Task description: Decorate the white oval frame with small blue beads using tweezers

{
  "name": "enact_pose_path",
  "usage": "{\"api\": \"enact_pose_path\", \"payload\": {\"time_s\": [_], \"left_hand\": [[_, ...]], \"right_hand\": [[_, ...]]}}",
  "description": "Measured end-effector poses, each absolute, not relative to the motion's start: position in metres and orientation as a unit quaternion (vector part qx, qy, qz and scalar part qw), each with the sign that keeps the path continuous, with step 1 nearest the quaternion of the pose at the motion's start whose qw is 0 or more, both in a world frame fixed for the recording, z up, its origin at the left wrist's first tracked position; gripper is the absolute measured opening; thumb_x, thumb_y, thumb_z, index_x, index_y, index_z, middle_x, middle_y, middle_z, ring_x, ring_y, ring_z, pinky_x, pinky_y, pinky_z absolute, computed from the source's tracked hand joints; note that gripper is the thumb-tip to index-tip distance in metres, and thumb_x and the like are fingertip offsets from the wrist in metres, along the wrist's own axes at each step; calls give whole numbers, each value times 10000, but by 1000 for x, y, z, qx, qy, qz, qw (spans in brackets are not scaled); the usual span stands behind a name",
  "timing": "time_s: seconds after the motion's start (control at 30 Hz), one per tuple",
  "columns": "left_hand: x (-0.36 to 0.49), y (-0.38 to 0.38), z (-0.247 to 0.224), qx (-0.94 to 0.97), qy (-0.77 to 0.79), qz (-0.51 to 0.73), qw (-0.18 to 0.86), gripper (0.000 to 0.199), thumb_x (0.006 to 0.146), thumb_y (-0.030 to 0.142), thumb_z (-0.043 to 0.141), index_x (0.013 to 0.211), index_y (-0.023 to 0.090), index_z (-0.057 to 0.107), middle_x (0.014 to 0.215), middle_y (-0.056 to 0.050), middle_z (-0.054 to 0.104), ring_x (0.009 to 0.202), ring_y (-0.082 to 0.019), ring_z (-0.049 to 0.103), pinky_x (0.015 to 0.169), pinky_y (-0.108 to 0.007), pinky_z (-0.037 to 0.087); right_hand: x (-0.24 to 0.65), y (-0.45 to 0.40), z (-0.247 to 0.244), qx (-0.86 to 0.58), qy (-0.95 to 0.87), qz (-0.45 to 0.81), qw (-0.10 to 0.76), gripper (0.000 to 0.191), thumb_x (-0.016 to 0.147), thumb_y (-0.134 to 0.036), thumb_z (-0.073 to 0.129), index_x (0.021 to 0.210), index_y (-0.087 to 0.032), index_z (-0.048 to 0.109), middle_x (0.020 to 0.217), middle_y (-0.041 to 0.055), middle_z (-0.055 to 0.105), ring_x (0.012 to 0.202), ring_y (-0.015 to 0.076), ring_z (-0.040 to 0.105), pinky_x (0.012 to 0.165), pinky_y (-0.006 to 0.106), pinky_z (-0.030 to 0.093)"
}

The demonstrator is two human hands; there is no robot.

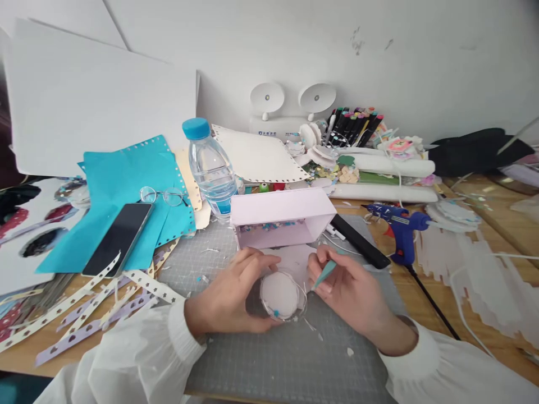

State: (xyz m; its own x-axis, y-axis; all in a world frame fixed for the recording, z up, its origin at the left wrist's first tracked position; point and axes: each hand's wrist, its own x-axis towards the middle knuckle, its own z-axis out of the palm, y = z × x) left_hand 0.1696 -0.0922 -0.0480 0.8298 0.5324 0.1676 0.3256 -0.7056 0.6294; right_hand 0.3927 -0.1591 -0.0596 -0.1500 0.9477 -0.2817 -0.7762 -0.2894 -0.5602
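Observation:
My left hand (pixel 238 292) curves around the left side of a small round white piece (pixel 279 294), thumb at its lower edge and index finger at its top. The piece has a clear rim and a tiny blue bit near the bottom. Pinched in my right hand (pixel 347 289) is a slim teal pointed tool (pixel 325 273), tweezers-like, its tip aimed down and left beside the piece's right edge. Thin whitish strands lie between the tip and the rim. Just beyond both hands stands a pale pink open box (pixel 283 210) with blue bits inside. A pale sheet (pixel 297 259) lies before it.
A grey cutting mat (pixel 337 359) covers the table's middle. At left are a phone (pixel 120 235), glasses (pixel 162 195), blue sheets and punched strips. A water bottle (pixel 210 168) stands behind. To the right are a black bar (pixel 360 241), a blue glue gun (pixel 402 227) and its cable.

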Motion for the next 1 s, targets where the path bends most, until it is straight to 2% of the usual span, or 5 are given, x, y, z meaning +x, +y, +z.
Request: {"api": "enact_pose_path", "payload": {"time_s": [0.2,0.37,0.57,0.77,1.0], "left_hand": [[172,-94,-49,925,80,224,296,692,687,423,756,1230,162,416,1088,-128,605,988,-255,560,869,-366,461],[174,-96,-53,930,19,232,284,672,732,423,724,1252,117,428,1071,-162,606,970,-253,576,845,-348,489],[174,-92,-51,922,2,250,297,670,718,404,725,1251,114,443,1039,-160,621,947,-250,590,832,-350,502],[172,-89,-55,895,24,292,336,717,692,371,760,1287,141,434,1072,-163,601,977,-255,579,827,-368,506],[169,-87,-60,860,49,365,352,806,640,361,800,1319,164,413,1081,-139,580,985,-252,572,840,-377,495]], "right_hand": [[394,-157,-60,-376,-174,631,655,293,867,-369,560,645,-179,565,663,-25,436,567,84,429,555,201,426],[393,-157,-58,-392,-212,606,658,394,887,-442,496,610,-173,574,620,-20,423,526,88,412,507,213,394],[400,-158,-61,-383,-171,638,645,446,924,-473,461,622,-174,595,409,-74,257,375,59,202,369,174,256],[399,-152,-60,-405,-132,589,687,335,878,-482,567,737,-188,643,524,-25,494,499,77,457,487,175,438],[397,-155,-68,-463,-225,547,660,170,808,-378,692,839,-225,624,671,-26,588,636,94,564,653,219,520]]}}
